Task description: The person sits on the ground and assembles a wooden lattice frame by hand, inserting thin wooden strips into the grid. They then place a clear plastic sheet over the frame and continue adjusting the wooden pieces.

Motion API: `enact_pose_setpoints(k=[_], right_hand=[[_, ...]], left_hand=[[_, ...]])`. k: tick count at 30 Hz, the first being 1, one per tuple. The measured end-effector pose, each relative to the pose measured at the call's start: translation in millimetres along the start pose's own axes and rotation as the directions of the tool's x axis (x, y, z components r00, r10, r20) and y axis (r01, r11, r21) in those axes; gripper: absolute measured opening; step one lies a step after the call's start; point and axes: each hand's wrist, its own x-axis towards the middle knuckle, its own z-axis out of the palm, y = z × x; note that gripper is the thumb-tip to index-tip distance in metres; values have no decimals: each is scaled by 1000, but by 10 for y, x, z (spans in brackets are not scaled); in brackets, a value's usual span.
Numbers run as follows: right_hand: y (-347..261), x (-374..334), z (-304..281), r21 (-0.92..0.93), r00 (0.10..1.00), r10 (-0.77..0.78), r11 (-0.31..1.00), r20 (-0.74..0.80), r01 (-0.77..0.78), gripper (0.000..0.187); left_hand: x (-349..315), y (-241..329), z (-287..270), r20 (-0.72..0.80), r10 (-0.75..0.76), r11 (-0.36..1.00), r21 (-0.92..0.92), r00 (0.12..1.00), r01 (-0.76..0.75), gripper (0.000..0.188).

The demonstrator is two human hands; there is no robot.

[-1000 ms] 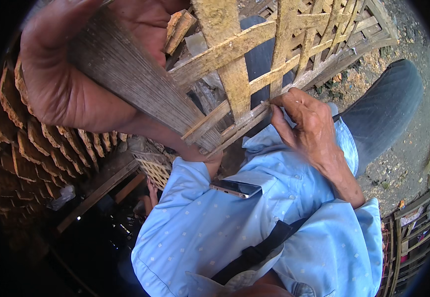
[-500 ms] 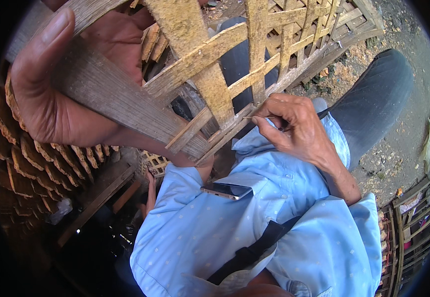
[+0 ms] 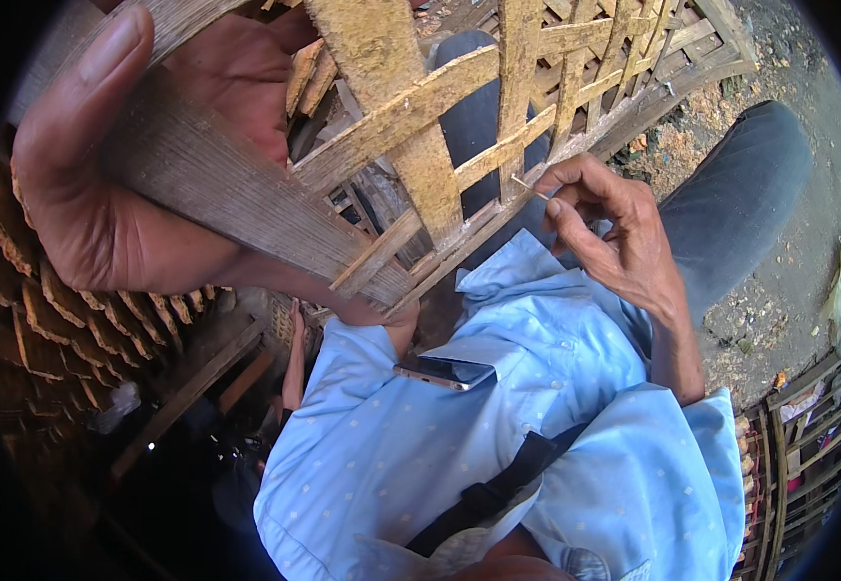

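A woven bamboo panel (image 3: 396, 111) with flat yellowish strips in a grey wooden frame leans across the upper middle. My left hand (image 3: 62, 184) grips the frame at the left, thumb on the near side; its fingertips are hidden behind the wood. A broad grey slat (image 3: 236, 198) crosses in front of my left palm and wrist. To the right of the panel's lower rail, my right hand (image 3: 619, 228) pinches a thin pale stick (image 3: 529, 188) between thumb and forefinger. The stick's far tip points at the rail, near a bamboo strip's end; whether they touch I cannot tell.
Stacked rough brown pieces (image 3: 62, 320) fill the left side. Another person's arm (image 3: 295, 363) shows at the lower left. A phone (image 3: 445, 372) sits in my shirt pocket. A slatted bamboo structure (image 3: 813, 445) stands at the lower right, and crumbs litter the ground (image 3: 745, 339).
My right hand has moved up and right along the rail, and the thin stick now shows clearly beyond its fingertips. The panel has shifted slightly right; my left hand keeps its grip.
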Motion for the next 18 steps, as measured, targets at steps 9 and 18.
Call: enact_pose_setpoints(k=[9, 18], right_hand=[[78, 64, 206, 217, 957, -289, 933, -18, 286, 8], [63, 59, 420, -285, 837, -523, 836, -160, 468, 13]], left_hand=[[-41, 289, -190, -41, -18, 995, 96, 999, 22, 59], [-20, 204, 10, -158, 4, 999, 37, 987, 2, 53]])
